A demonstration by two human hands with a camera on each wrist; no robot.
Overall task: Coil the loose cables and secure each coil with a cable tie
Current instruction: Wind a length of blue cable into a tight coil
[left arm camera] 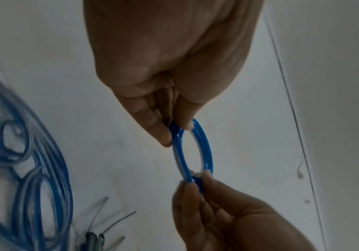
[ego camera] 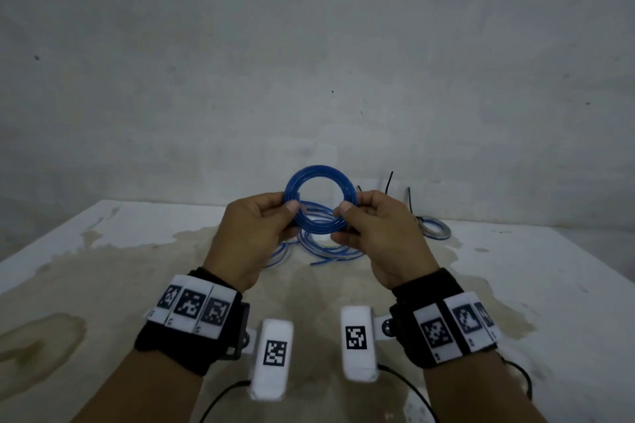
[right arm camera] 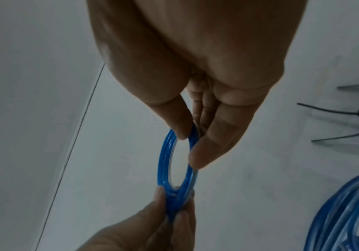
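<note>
A blue cable wound into a small round coil point(ego camera: 319, 197) is held upright above the table between both hands. My left hand point(ego camera: 261, 223) pinches its left side with thumb and fingers; my right hand point(ego camera: 374, 223) pinches its right side. In the left wrist view the coil point(left arm camera: 204, 152) runs from my left hand point(left arm camera: 169, 132) down to my right hand point(left arm camera: 195, 185). In the right wrist view the coil point(right arm camera: 167, 163) hangs between my right hand point(right arm camera: 187, 144) and my left hand point(right arm camera: 174, 208). Loose blue and clear cables point(ego camera: 319, 247) lie on the table under the hands.
A coiled cable with black cable ties point(ego camera: 433, 225) lies on the table point(ego camera: 103, 268) at the back right; black tie tails point(ego camera: 389, 180) stick up there. The stained table ends at a grey wall point(ego camera: 309, 45) close behind the cables.
</note>
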